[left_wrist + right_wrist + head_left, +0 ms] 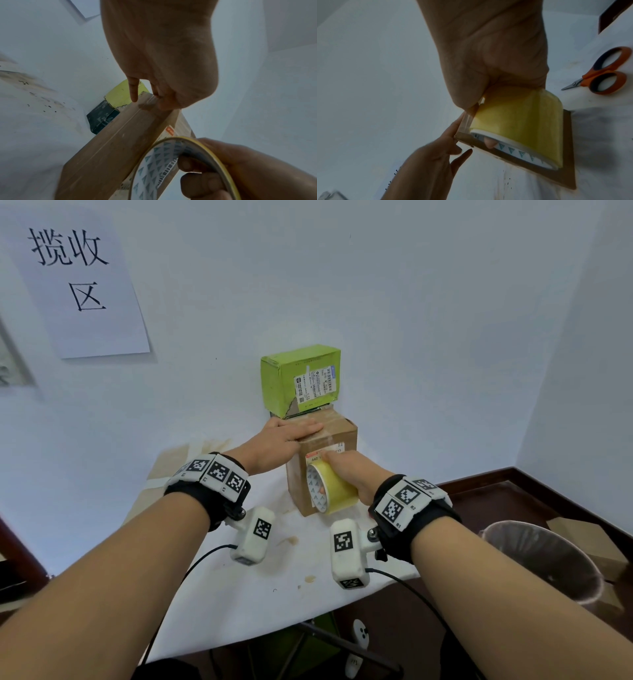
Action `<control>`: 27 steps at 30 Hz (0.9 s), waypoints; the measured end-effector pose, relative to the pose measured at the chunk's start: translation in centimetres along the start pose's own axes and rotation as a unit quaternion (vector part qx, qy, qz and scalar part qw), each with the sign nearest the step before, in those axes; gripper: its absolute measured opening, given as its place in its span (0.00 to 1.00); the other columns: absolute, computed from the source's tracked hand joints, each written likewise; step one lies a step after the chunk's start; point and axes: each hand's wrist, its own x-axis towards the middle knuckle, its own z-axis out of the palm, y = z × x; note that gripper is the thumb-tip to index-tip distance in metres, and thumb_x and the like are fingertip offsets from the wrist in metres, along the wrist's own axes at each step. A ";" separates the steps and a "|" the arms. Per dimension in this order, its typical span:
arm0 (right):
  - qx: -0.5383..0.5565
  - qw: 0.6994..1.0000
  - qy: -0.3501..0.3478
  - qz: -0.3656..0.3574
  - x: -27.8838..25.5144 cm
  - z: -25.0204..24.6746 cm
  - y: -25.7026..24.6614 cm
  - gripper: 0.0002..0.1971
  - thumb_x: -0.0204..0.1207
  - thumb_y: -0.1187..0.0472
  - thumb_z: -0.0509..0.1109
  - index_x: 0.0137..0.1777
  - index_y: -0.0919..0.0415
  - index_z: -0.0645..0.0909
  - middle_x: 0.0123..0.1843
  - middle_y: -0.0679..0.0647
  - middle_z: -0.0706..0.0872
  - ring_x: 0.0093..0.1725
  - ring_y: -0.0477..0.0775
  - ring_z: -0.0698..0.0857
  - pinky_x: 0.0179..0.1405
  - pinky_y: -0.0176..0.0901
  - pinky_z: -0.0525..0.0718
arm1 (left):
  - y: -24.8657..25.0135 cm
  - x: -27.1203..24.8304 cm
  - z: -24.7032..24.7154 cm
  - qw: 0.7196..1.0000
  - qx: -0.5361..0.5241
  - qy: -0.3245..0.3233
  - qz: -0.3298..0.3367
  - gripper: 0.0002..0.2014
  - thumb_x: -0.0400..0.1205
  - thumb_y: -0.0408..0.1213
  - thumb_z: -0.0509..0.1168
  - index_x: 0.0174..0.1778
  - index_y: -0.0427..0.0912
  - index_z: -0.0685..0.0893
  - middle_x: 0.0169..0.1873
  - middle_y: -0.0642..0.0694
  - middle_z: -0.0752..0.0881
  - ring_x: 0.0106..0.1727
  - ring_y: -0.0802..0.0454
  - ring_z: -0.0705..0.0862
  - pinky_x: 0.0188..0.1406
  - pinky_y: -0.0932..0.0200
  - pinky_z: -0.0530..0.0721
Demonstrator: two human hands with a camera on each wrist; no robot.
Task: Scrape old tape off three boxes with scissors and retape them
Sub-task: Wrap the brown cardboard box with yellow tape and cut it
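A brown cardboard box [346,436] stands on the white table [260,587] near the wall corner. My left hand [291,434] lies flat on its top with straight fingers, pressing a strip of tape. My right hand [349,470] grips a yellowish tape roll [330,487] against the box's front face, fingers through the core [154,170] and thumb at the box's upper edge. A green box [299,380] sits on a dark box [102,117] behind the brown one. The orange-handled scissors [604,71] lie on the table to the right, seen only in the right wrist view.
A paper sign [75,278] hangs on the left wall. A lined waste bin [544,563] stands on the floor to the right of the table. Cables [191,566] trail from the wrist cameras over the table's near edge. The cloth shows brown stains.
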 end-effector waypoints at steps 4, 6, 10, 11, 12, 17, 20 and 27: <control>-0.002 1.000 -0.004 0.004 0.4 0.0 0.0 0.23 0.83 0.48 0.60 0.71 0.63 0.72 0.57 0.58 0.84 0.52 0.57 0.84 0.53 0.46 0.84 | 0.1 -0.1 0.1 1.000 0.015 -0.018 0.015 0.28 0.82 0.42 0.43 0.80 0.55 0.66 0.80 0.58 0.63 0.69 0.62 0.58 0.62 0.72 0.52; -0.013 1.000 0.000 0.006 0.6 0.0 0.1 0.24 0.83 0.47 0.60 0.72 0.63 0.72 0.62 0.59 0.83 0.57 0.58 0.83 0.60 0.49 0.81 | 0.2 -0.4 0.3 1.000 0.008 -0.011 0.007 0.30 0.79 0.46 0.42 0.80 0.56 0.67 0.80 0.59 0.63 0.70 0.60 0.58 0.64 0.71 0.52; -0.029 1.000 0.008 -0.003 0.6 0.2 0.4 0.26 0.84 0.48 0.59 0.74 0.65 0.70 0.67 0.61 0.80 0.64 0.61 0.80 0.68 0.53 0.77 | 0.6 -0.5 0.1 1.000 0.014 -0.027 0.006 0.23 0.88 0.41 0.47 0.81 0.54 0.65 0.81 0.58 0.61 0.67 0.65 0.56 0.61 0.75 0.50; -0.033 0.999 0.008 -0.005 0.7 0.3 0.4 0.26 0.84 0.48 0.58 0.75 0.65 0.70 0.68 0.61 0.80 0.65 0.61 0.80 0.69 0.53 0.77 | 0.7 -0.5 0.0 0.999 0.020 -0.030 0.009 0.22 0.89 0.45 0.48 0.81 0.54 0.65 0.81 0.59 0.61 0.67 0.67 0.55 0.62 0.75 0.50; -0.037 0.999 0.009 -0.006 0.7 0.3 0.5 0.26 0.84 0.47 0.58 0.75 0.65 0.70 0.68 0.61 0.80 0.65 0.61 0.80 0.69 0.54 0.76 | 0.8 -0.5 0.0 0.999 0.021 -0.027 0.008 0.22 0.89 0.49 0.49 0.81 0.54 0.65 0.81 0.59 0.61 0.67 0.68 0.54 0.64 0.73 0.49; -0.033 0.999 0.009 -0.003 1.0 0.2 0.6 0.25 0.84 0.47 0.57 0.73 0.65 0.71 0.66 0.60 0.81 0.63 0.60 0.81 0.67 0.53 0.78 | 0.7 -0.4 1.3 0.997 -0.004 0.080 -0.009 0.25 0.82 0.59 0.58 0.75 0.57 0.75 0.76 0.64 0.70 0.67 0.56 0.64 0.65 0.68 0.60; -0.029 1.000 0.002 -0.005 0.9 0.1 0.6 0.25 0.85 0.47 0.57 0.73 0.65 0.71 0.65 0.61 0.81 0.60 0.59 0.82 0.63 0.50 0.80 | 0.5 0.0 1.8 0.994 -0.001 0.114 0.002 0.24 0.81 0.57 0.62 0.73 0.54 0.78 0.73 0.63 0.74 0.62 0.54 0.67 0.62 0.68 0.65; -0.034 0.999 0.002 -0.012 1.2 0.2 0.6 0.26 0.85 0.47 0.56 0.73 0.66 0.71 0.66 0.61 0.81 0.63 0.61 0.81 0.66 0.52 0.79 | 0.4 0.6 2.1 0.987 0.058 0.146 0.018 0.23 0.80 0.54 0.65 0.71 0.53 0.80 0.70 0.59 0.79 0.57 0.53 0.71 0.64 0.56 0.73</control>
